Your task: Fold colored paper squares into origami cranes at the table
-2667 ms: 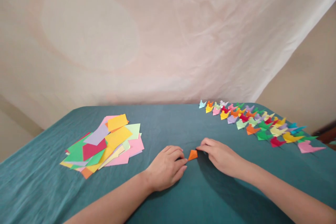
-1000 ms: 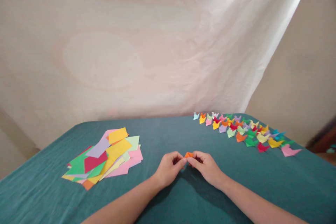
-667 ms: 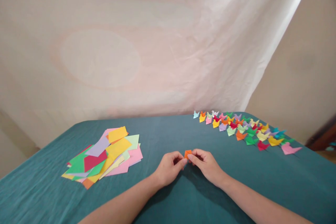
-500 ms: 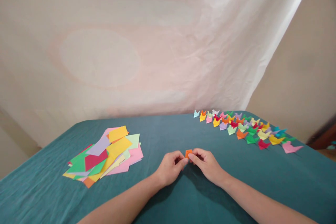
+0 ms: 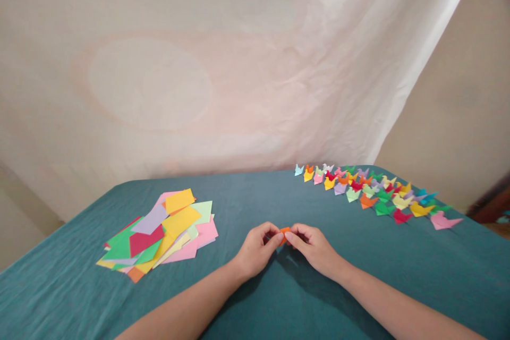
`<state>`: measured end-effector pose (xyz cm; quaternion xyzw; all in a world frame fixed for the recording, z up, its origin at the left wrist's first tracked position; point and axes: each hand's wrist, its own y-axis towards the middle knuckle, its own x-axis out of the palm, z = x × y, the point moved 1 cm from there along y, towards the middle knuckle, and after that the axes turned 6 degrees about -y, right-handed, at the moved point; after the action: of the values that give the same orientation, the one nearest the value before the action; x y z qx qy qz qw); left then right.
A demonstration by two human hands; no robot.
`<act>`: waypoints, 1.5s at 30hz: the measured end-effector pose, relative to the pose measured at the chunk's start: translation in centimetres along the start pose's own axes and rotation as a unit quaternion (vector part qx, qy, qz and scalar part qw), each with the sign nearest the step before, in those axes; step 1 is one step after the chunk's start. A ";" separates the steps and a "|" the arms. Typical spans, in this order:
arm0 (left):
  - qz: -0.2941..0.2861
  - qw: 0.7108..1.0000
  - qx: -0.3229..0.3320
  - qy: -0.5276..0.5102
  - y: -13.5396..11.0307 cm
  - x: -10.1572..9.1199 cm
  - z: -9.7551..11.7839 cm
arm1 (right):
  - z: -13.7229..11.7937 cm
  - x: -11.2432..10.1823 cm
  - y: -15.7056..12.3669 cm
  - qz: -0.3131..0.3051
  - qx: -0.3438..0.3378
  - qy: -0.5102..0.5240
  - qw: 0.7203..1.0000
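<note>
On the left of the teal, cloth-covered tabletop (image 5: 247,202) lies a loose pile of flat paper sheets (image 5: 161,231) in yellow, green, red, pink and lilac, overlapping one another. Next, the left hand (image 5: 257,248) has its grip closed on a small folded piece of orange paper (image 5: 285,232), which is at the middle; the right hand (image 5: 314,251) pinches its other side. Both hands hide much of its shape. To the right, well apart, small folded paper birds (image 5: 370,191) of many colours stand close together. Behind everything hangs a pale, wrinkled cloth (image 5: 247,85).
</note>
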<state>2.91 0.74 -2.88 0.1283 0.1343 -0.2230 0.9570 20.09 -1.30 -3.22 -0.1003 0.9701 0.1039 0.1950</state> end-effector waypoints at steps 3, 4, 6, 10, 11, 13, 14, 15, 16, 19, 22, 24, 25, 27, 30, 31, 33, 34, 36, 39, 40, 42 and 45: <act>0.004 1.000 -0.004 -0.007 0.1 -0.1 -0.1 | -0.3 -0.1 0.0 0.014 -0.004 0.036 0.999; 0.004 1.000 -0.004 -0.006 0.1 -0.1 -0.1 | -0.4 -0.2 0.0 0.020 -0.004 0.047 0.999; 0.005 1.000 -0.002 0.000 0.1 -0.1 0.1 | -0.4 -0.3 0.0 0.025 -0.004 0.065 0.998; 0.012 0.999 0.022 0.044 0.0 -0.2 0.5 | -0.1 -0.2 0.1 0.016 -0.020 0.074 0.997; 0.015 0.998 0.026 0.053 0.0 -0.2 0.5 | 0.0 -0.2 0.1 0.018 -0.030 0.066 0.997; 0.020 0.998 0.028 0.059 0.0 -0.1 0.5 | 0.0 -0.1 0.1 0.022 -0.048 0.047 0.997; 0.022 0.998 0.027 0.057 0.0 -0.1 0.4 | 0.0 -0.1 0.1 0.023 -0.053 0.041 0.997; 0.022 0.998 0.027 0.054 0.0 -0.1 0.4 | 0.0 -0.1 0.1 0.022 -0.056 0.037 0.997; 0.023 0.998 0.026 0.051 0.0 -0.1 0.4 | 0.0 -0.1 0.1 0.020 -0.057 0.034 0.998; 0.025 0.999 0.022 0.036 0.0 0.0 0.4 | -0.1 -0.1 0.1 0.015 -0.054 0.021 0.998; 0.032 0.999 0.013 0.016 0.0 -0.1 0.3 | -0.1 -0.1 0.0 0.016 -0.049 0.003 0.999; 0.034 0.999 0.006 -0.003 0.1 -0.1 0.1 | -0.1 0.0 0.0 0.019 -0.046 -0.007 0.999; 0.033 0.999 0.003 -0.011 0.1 -0.1 0.0 | -0.1 0.0 0.0 0.021 -0.045 -0.012 0.999; 0.030 0.999 -0.001 -0.024 0.2 -0.1 -0.2 | -0.1 0.1 0.0 0.026 -0.046 -0.021 0.998; 0.024 0.999 -0.001 -0.036 0.2 -0.1 -0.1 | -0.2 0.0 0.0 0.031 -0.054 -0.026 0.998; 0.021 0.999 -0.001 -0.042 0.2 -0.1 -0.1 | -0.3 0.0 -0.1 0.030 -0.059 -0.022 0.998; 0.018 0.998 -0.002 -0.053 0.2 -0.1 0.1 | -0.4 0.1 -0.1 0.022 -0.073 -0.009 0.997; 0.018 0.998 -0.002 -0.056 0.2 0.0 0.1 | -0.5 0.1 -0.2 0.019 -0.081 -0.003 0.997; 0.019 0.999 0.000 -0.051 0.2 0.0 0.2 | -0.5 0.1 -0.3 0.019 -0.094 0.002 0.995; 0.018 0.999 -0.003 -0.037 0.1 0.0 0.1 | -0.4 0.2 -0.3 0.030 -0.093 0.001 0.995; 0.017 0.999 -0.005 -0.034 0.1 0.0 0.0 | -0.3 0.2 -0.3 0.032 -0.089 0.001 0.996; 0.016 0.999 -0.009 -0.035 0.1 0.0 0.0 | -0.2 0.2 -0.2 0.036 -0.082 0.000 0.996; 0.015 0.998 -0.011 -0.053 0.2 0.0 -0.1 | -0.1 0.1 -0.2 0.035 -0.081 0.002 0.996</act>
<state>3.01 0.89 -2.94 0.1082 0.0838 -0.2136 0.9673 19.99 -1.58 -3.21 -0.0816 0.9618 0.1891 0.1802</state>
